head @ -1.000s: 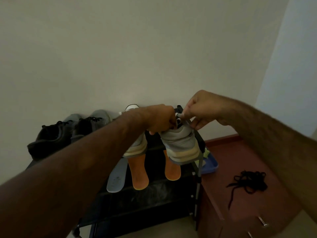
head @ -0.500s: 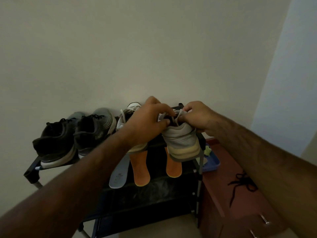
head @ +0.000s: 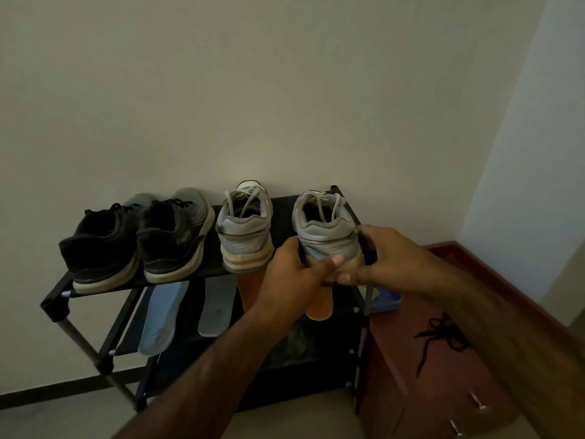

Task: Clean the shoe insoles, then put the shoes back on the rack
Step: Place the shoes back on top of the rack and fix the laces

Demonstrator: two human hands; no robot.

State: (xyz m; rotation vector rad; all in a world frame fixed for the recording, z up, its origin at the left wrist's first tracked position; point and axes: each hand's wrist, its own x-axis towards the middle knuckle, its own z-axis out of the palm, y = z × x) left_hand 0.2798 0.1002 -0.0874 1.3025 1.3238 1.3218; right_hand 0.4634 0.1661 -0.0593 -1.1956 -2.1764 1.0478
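Left hand (head: pixel 294 270) and right hand (head: pixel 386 258), each grip curling round the heel, are holding the grey lace-up sneaker (head: pixel 326 234) at the right end of the black metal rack (head: pixel 52 307), top shelf. Hands are hiding the upper part of the orange foam insole (head: pixel 319 308).

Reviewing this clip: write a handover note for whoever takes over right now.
Left hand and right hand both grip the heel of the right grey shoe at the front edge of the rack's top shelf.
The other grey shoe and two dark shoes stand on that shelf too.
Blue insoles and orange insoles lean below the shelf, outside the shoes.
Done: all four shoes on the rack.
Left: release the shoe; the insoles probably need refitting. Whether they are clean cannot be told.
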